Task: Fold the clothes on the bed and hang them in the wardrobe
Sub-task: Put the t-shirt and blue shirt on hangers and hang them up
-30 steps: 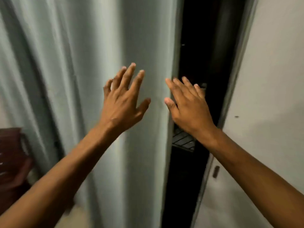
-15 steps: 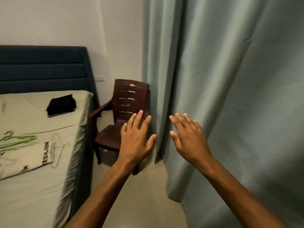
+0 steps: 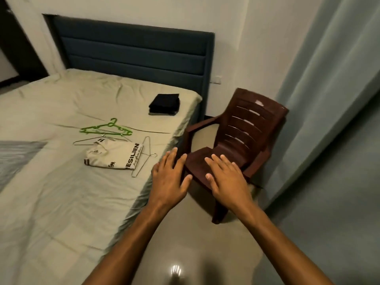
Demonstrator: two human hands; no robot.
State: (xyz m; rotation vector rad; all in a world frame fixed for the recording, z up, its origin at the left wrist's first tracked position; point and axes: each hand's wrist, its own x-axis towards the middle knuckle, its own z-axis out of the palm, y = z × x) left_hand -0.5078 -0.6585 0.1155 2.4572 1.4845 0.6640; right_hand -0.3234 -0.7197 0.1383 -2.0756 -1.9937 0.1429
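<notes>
Both arms stretch out from 6 o'clock, and both hands are empty. The left hand [image 3: 169, 182] floats palm down with straight, slightly spread fingers over the near right corner of the bed [image 3: 61, 202]. The right hand [image 3: 228, 177] sits just beside it at 3 o'clock, fingers straight and flat, in front of the seat of the brown plastic chair [image 3: 246, 136]; contact with the seat cannot be told.

On the pale green sheet, at 10 o'clock from the left hand, lies a folded cream garment [image 3: 111, 157] with black lettering along its right edge. A wire hanger [image 3: 144, 159] lies against that right edge, its hook pointing toward the bed's side. At 12 o'clock from the garment there is a green plastic hanger [image 3: 104, 128], and a second wire hanger [image 3: 86, 141] pokes out from under the garment's top left. Further up, at 1 o'clock from the garment and well apart, a small stack of folded black cloth [image 3: 164, 104] rests near the dark blue padded headboard [image 3: 133, 52].

A grey striped cloth [image 3: 14, 159] shows at the far left edge, at 9 o'clock. The chair stands between the bed and a grey-green curtain [image 3: 329, 120], which fills the right side. A light glints on the shiny floor [image 3: 176, 270] between the forearms.
</notes>
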